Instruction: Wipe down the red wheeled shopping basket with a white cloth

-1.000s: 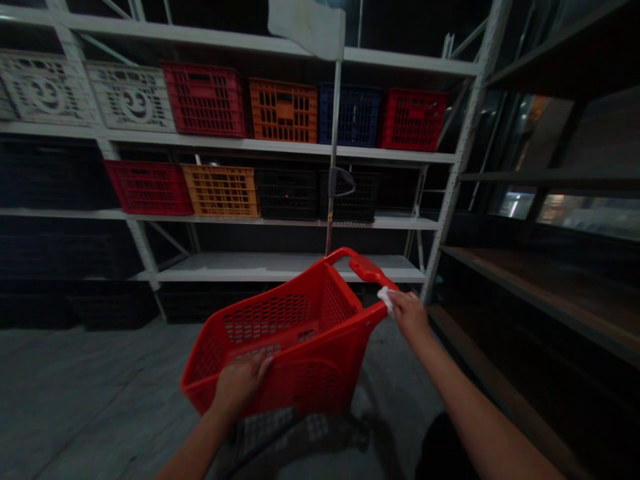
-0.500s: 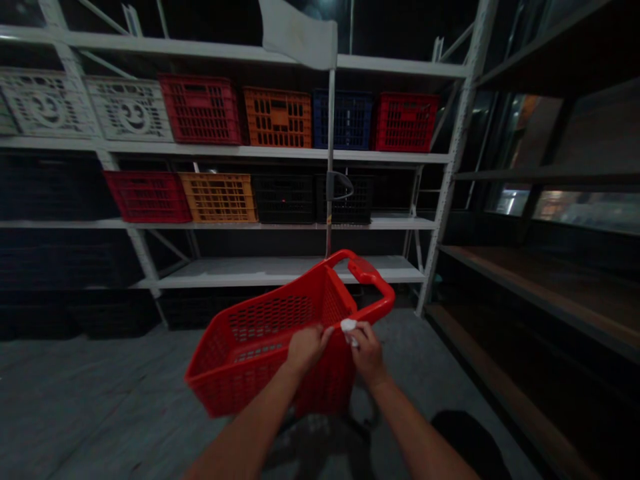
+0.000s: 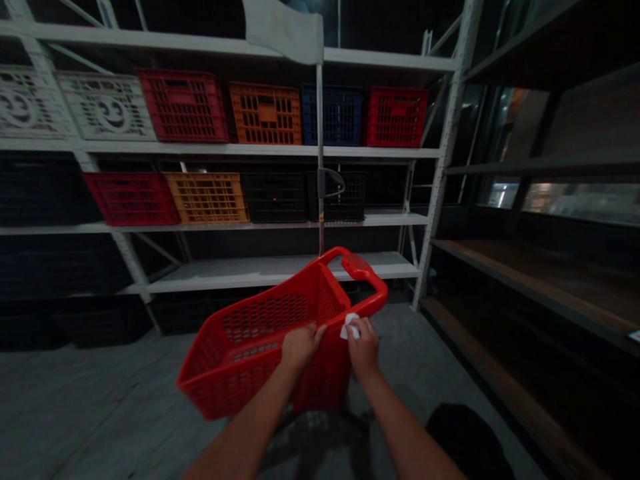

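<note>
A red plastic shopping cart (image 3: 240,383) with a perforated basket stands side-on before me, its looped handle (image 3: 376,293) at the right end. My left hand (image 3: 300,348) grips the near top rim of the basket, fingers curled over it. Just right of it, my right hand (image 3: 363,343) is closed on a crumpled white cloth (image 3: 351,325), pressed against the rim close to where the handle begins. I cannot tell whether the cloth is fabric or tissue. From the cart's far side rises a thin pole (image 3: 321,120) bearing a white flag (image 3: 285,30).
Behind the cart, a white metal rack (image 3: 280,277) carries crates, among them an orange crate (image 3: 266,113), a yellow crate (image 3: 206,198) and a blue crate (image 3: 332,115). Dark shelves with brown boards (image 3: 500,263) line the right side. A black round shape (image 3: 465,440) is low at right.
The view has shifted slightly, so the rack and cart sit a little further left. My right hand has slid the white cloth slightly along the rim. My left hand keeps its grip.
</note>
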Action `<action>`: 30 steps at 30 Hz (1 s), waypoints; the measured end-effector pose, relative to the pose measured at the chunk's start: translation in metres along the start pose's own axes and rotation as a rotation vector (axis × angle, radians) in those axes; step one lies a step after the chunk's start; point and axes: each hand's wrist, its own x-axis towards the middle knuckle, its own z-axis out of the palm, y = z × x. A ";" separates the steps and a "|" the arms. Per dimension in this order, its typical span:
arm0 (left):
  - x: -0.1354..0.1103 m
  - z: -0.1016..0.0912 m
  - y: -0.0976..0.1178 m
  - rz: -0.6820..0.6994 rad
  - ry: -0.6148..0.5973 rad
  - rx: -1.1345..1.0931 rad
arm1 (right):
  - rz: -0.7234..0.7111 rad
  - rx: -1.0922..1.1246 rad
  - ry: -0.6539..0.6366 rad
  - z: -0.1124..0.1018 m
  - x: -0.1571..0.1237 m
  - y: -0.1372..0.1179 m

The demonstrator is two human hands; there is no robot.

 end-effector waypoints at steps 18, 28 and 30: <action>-0.003 0.004 -0.004 -0.014 -0.011 0.011 | 0.072 0.019 0.155 -0.011 -0.006 0.021; -0.005 0.000 -0.001 -0.012 -0.014 -0.010 | 0.028 0.050 0.181 -0.011 -0.002 -0.008; -0.006 0.000 -0.002 -0.012 -0.016 -0.012 | 0.004 0.037 0.139 -0.003 -0.010 -0.010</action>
